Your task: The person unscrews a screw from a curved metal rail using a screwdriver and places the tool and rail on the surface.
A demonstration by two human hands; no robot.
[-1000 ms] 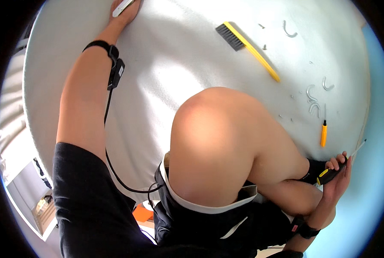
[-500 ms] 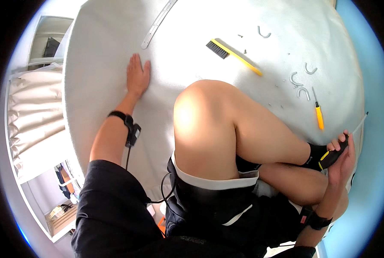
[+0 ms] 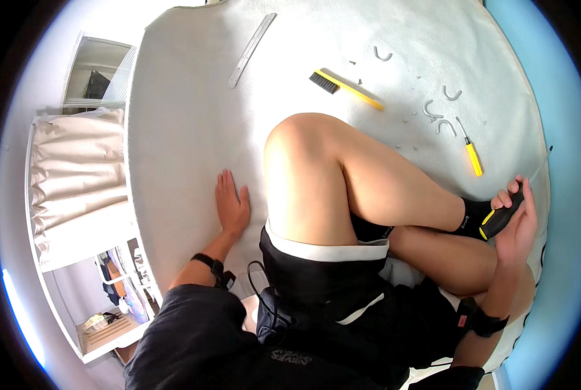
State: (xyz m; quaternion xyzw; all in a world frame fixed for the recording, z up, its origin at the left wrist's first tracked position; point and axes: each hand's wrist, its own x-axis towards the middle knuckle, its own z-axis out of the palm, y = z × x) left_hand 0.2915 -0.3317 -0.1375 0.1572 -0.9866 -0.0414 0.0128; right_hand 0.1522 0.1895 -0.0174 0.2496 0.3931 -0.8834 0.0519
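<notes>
My left hand lies flat on the pale sheet, fingers stretched out, with nothing in it. At the right, my right hand is wrapped round the black and yellow handle of a screwdriver; its thin shaft points up toward the blue wall. Ahead of that hand lies a smaller screwdriver with a yellow handle. Several grey metal hooks are scattered beyond it, among small screws. A yellow brush with dark bristles rests farther out, and a long grey metal strip lies at the far left.
My bent leg rises in the middle, between the two hands. The pale sheet ends at a blue wall on the right. Beyond its left edge are a beige curtain and a low shelf.
My left hand has slid back toward my body, still flat on the sheet. The view has shifted slightly. My right hand keeps its hold on the screwdriver.
</notes>
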